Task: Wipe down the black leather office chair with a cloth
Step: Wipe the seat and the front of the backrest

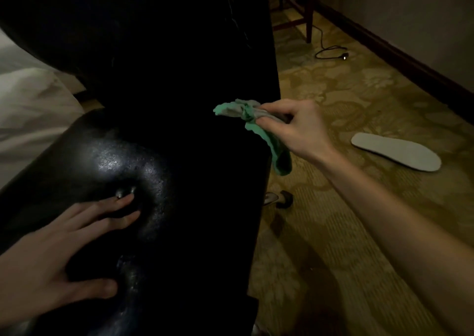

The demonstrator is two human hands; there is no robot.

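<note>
The black leather office chair [179,130] fills the left and centre of the view, its shiny surface catching a light patch near the middle left. My left hand [56,248] lies flat on the leather at the lower left, fingers straight and spread. My right hand [292,127] pinches a bunched green and grey cloth [246,116] at the chair's right edge. One end of the cloth touches the leather, and the other end hangs down past the edge.
Patterned yellow carpet [359,207] spreads to the right. A white shoe insole [396,151] lies on it. A black cable with a plug [331,53] trails near a wooden furniture leg [309,14]. White bedding [30,99] sits at the left. A chair caster [280,199] shows below the edge.
</note>
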